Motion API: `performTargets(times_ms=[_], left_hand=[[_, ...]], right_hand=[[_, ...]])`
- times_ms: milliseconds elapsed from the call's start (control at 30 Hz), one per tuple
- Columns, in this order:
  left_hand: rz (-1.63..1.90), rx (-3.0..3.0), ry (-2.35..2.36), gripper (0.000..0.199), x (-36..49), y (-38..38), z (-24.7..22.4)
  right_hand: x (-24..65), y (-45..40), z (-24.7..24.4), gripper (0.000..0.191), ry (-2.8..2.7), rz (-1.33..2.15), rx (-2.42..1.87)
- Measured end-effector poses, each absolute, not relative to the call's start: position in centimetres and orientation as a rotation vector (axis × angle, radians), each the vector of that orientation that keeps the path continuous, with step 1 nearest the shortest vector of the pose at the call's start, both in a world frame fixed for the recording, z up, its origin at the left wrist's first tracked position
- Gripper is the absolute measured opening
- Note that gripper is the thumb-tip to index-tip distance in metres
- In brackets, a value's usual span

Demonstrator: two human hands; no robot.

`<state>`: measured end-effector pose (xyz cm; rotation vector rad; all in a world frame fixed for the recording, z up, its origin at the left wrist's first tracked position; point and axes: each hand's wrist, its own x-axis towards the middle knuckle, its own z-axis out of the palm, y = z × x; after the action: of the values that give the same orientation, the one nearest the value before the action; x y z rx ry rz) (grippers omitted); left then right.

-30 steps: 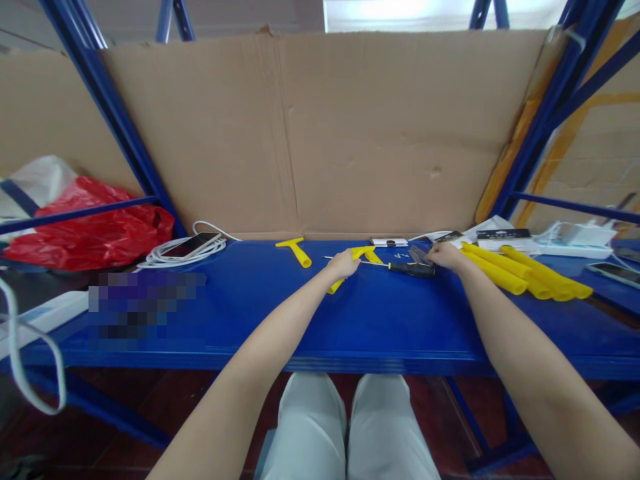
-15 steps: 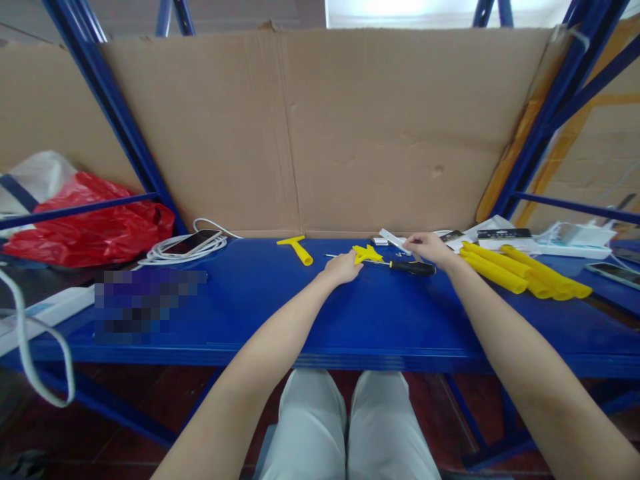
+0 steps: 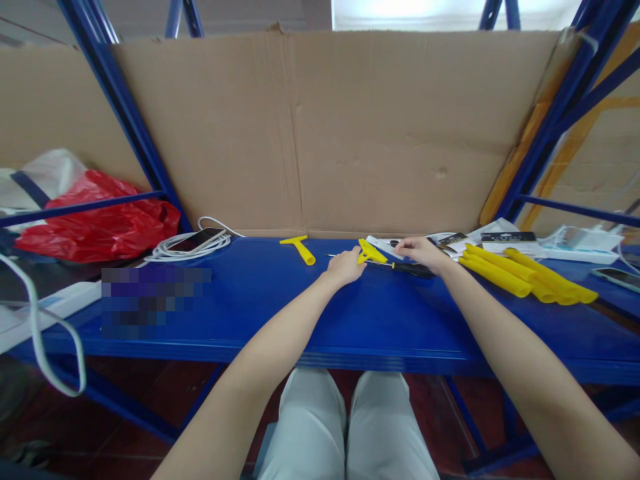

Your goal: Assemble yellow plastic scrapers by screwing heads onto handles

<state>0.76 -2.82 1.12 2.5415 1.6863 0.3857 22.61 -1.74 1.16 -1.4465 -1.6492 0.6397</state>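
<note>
Head view shows us yellow tubes [image 3: 545, 278] untouched at right, our left hand [image 3: 346, 267] at centre gripping a yellow piece [image 3: 370, 253], which we judge unfinished, jutting past its fingers, our right hand [image 3: 421, 252] bent-fingered beyond the screwdriver [image 3: 411, 269], its hold unclear to us, and one yellow T-piece [image 3: 303, 252] lying left of centre

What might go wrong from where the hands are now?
Two risks, as I judge it. The screwdriver lies loose just under the right hand and beside the yellow T-shaped piece in the left hand, so either hand might knock it. The yellow tubes are close to the right forearm; a sideways sweep could scatter them.
</note>
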Motion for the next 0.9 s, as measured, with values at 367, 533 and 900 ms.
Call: performTargets(times_ms=[367,533,900], left_hand=[[0.486,2.505,1.745,0.040,0.78,-2.94,1.43],[0.523,2.495,1.748,0.039,0.74,-2.81,1.37],[0.533,2.507,1.743,0.039,0.73,-2.64,1.25]], right_hand=[[22.32,-2.07,1.27,0.042,-1.687,0.658,-1.408],[22.43,-1.75,1.06,0.042,-1.716,0.674,-1.412],[22.09,-2.04,1.33,0.018,-1.707,0.797,-1.490]])
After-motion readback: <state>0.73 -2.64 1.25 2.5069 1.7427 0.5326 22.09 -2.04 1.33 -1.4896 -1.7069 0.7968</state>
